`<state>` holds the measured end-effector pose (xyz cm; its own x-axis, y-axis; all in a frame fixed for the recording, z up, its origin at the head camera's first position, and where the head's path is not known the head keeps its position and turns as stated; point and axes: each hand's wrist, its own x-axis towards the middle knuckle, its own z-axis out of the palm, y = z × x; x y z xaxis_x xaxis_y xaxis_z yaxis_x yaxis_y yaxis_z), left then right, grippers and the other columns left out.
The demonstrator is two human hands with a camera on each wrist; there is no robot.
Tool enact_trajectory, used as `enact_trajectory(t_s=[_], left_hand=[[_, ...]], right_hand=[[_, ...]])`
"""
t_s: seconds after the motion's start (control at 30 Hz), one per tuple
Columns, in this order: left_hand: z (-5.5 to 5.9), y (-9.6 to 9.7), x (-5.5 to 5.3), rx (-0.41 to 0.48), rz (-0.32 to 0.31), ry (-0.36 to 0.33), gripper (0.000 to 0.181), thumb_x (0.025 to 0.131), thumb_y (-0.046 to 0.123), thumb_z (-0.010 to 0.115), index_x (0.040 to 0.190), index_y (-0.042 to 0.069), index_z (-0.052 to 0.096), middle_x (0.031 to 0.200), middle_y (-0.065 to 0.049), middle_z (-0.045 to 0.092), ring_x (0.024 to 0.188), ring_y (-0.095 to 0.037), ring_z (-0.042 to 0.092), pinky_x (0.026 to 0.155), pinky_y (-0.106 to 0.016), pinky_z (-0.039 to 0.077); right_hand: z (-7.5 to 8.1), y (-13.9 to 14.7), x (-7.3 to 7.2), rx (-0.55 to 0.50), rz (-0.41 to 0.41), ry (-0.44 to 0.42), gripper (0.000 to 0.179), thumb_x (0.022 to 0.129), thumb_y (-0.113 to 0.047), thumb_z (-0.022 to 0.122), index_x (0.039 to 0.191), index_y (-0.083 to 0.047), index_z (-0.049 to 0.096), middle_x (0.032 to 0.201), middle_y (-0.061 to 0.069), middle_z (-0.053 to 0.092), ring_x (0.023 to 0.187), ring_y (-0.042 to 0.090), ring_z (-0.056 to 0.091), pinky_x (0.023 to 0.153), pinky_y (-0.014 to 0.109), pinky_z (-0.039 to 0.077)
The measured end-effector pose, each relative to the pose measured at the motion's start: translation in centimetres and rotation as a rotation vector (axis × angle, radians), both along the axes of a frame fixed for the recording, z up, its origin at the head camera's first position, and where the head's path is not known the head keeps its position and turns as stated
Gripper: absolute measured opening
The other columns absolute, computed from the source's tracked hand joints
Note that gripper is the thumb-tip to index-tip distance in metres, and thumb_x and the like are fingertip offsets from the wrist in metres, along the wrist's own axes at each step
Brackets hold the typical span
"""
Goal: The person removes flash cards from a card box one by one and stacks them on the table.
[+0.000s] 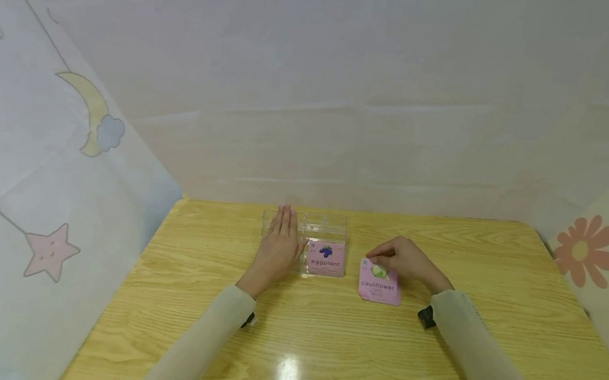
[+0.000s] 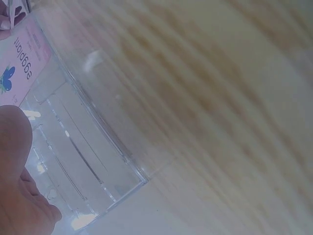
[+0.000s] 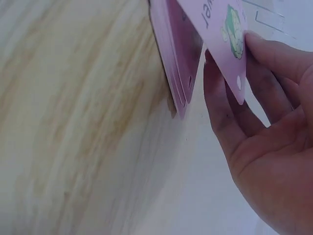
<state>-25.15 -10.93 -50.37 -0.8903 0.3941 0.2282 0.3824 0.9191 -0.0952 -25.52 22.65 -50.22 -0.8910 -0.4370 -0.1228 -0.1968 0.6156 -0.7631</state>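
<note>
A clear plastic tray with compartments lies on the table. My left hand rests on its left part, fingers straight. In the tray's front right part is a pink flashcard reading "eggplant", with a purple picture. To the right of the tray, my right hand pinches the top of a pink "cauliflower" flashcard between thumb and fingers. In the right wrist view that card is tilted up, apart at its near corner from a small stack of pink cards beneath it.
The wooden table runs back to a pale cloth wall. Cloth with printed moon, star and flower shapes hangs at both sides. A dark wrist device sits at the right cuff.
</note>
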Motion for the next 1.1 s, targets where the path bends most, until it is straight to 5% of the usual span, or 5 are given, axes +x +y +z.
enact_trajectory(t_s=[0.4, 0.57, 1.1], left_hand=[[0.1, -0.1, 0.1, -0.002, -0.004, 0.010, 0.077, 0.114, 0.044, 0.040, 0.162, -0.013, 0.021, 0.170, -0.034, 0.023, 0.162, -0.044, 0.021, 0.133, -0.049, 0.025], [0.1, 0.0, 0.1, 0.003, 0.002, 0.002, 0.076, 0.114, 0.043, 0.038, 0.162, -0.013, 0.019, 0.171, -0.033, 0.021, 0.163, -0.044, 0.019, 0.133, -0.049, 0.024], [0.3, 0.0, 0.2, -0.030, -0.003, -0.014, 0.075, 0.114, 0.042, 0.038, 0.162, -0.013, 0.017, 0.171, -0.032, 0.014, 0.162, -0.045, 0.021, 0.134, -0.049, 0.022]], right_hand=[[0.0, 0.3, 0.1, 0.014, -0.011, 0.028, 0.022, 0.101, -0.012, 0.068, 0.118, -0.007, 0.080, 0.122, 0.014, 0.079, 0.106, 0.023, 0.073, 0.092, 0.043, 0.062], [0.3, 0.1, 0.3, -0.004, -0.001, 0.104, 0.025, 0.102, -0.013, 0.067, 0.124, -0.005, 0.077, 0.123, 0.012, 0.078, 0.115, 0.031, 0.073, 0.101, 0.053, 0.060], [2.5, -1.2, 1.1, -0.036, -0.028, 0.133, 0.029, 0.104, -0.022, 0.067, 0.125, -0.005, 0.077, 0.126, 0.013, 0.077, 0.115, 0.031, 0.073, 0.096, 0.051, 0.062]])
